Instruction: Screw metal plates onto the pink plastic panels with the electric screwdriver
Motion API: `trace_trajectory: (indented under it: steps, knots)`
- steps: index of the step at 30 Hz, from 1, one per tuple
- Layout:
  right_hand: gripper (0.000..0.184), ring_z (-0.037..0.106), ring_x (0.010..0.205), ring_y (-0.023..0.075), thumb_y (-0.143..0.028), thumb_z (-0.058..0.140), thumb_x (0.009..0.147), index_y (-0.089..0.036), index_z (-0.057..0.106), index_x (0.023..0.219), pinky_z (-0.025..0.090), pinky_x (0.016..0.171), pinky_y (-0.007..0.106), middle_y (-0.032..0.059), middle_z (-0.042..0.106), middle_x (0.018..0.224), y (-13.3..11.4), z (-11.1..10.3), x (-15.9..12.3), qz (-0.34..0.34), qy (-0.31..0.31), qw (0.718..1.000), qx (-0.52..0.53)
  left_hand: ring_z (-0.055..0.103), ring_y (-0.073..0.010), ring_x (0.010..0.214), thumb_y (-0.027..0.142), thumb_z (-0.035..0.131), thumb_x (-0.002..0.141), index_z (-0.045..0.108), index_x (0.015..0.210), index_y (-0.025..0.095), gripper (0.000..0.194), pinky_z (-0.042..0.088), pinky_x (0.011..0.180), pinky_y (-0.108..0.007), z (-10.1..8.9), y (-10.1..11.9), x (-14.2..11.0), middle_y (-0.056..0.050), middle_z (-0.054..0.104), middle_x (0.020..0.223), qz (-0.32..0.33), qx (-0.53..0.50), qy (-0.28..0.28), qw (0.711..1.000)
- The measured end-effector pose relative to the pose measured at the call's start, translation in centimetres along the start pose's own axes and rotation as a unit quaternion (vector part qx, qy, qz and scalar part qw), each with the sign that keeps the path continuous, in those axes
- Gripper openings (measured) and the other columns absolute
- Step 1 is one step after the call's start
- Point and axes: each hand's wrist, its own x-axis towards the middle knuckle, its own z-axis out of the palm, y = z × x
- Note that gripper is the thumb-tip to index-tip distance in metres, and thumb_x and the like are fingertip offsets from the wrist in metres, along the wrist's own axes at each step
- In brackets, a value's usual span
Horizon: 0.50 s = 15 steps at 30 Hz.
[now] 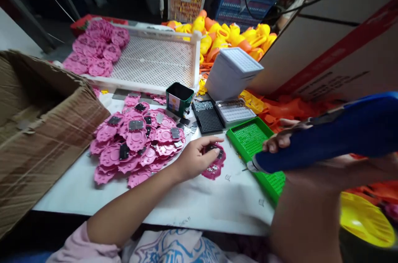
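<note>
Fingers of the left hand (192, 160) were clasped over the pink part (217, 167), holding it against the tabletop (192, 203) directly beneath them. Fingers of the right hand (278, 142) were wrapped around a blue power tool (326, 138); its metal tip stood apart from the part. A pile of pink pieces (137, 140), several bearing dark plates, lay left of the left fingers. A black gridded tray (209, 118) and a dark green container (178, 101) sat beyond those fingers, a green tray (248, 135) to their right.

1 head-worn camera faces forward and down, close above the white worktable (238, 198).
</note>
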Motion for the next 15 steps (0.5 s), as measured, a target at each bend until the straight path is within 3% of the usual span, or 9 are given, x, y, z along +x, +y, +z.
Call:
trace_trajectory:
  steps: [4,8,12,15]
  knots:
    - [0.049,0.059,0.049,0.0201,-0.069,0.063,0.057,-0.033,0.065,0.091,0.047,0.042,0.034,-0.0019,0.066,0.067,-0.4,0.8,-0.6,0.026,-0.031,0.999,0.013,0.061,-0.0128,0.066,0.023,0.069,0.073,0.07,0.104,0.019,0.031,0.05,0.062,-0.024,0.0,2.7,-0.5,-0.002,0.067,0.079,0.029,-0.069,0.011,0.997]
    - [0.044,0.058,0.048,0.0212,-0.066,0.051,0.062,-0.03,0.064,0.083,0.049,0.049,0.038,-0.0003,0.064,0.065,-0.6,1.9,-1.3,0.064,-0.035,0.997,-0.006,0.063,-0.0132,0.059,0.026,0.079,0.066,0.067,0.101,0.017,0.038,0.052,0.058,-0.025,0.0,4.7,-1.2,-0.001,0.068,0.072,-0.024,-0.196,0.017,0.98]
    - [0.064,0.065,0.056,0.0275,-0.079,0.047,0.063,-0.024,0.065,0.091,0.055,0.059,0.048,0.0035,0.067,0.066,0.8,1.9,-1.8,0.068,-0.093,0.993,0.003,0.068,-0.0187,0.062,0.029,0.082,0.066,0.065,0.094,0.014,0.036,0.057,0.062,-0.032,-0.5,5.6,-2.2,-0.003,0.069,0.07,-0.086,-0.256,-0.027,0.962]
    - [0.081,0.07,0.072,0.0289,-0.087,0.052,0.059,-0.023,0.062,0.107,0.059,0.068,0.047,0.0064,0.071,0.08,2.8,1.2,-2.6,0.06,-0.135,0.989,0.006,0.071,-0.0249,0.078,0.035,0.075,0.076,0.065,0.093,0.015,0.029,0.059,0.068,-0.041,-1.1,5.6,-2.9,-0.007,0.072,0.086,-0.118,-0.294,-0.043,0.947]
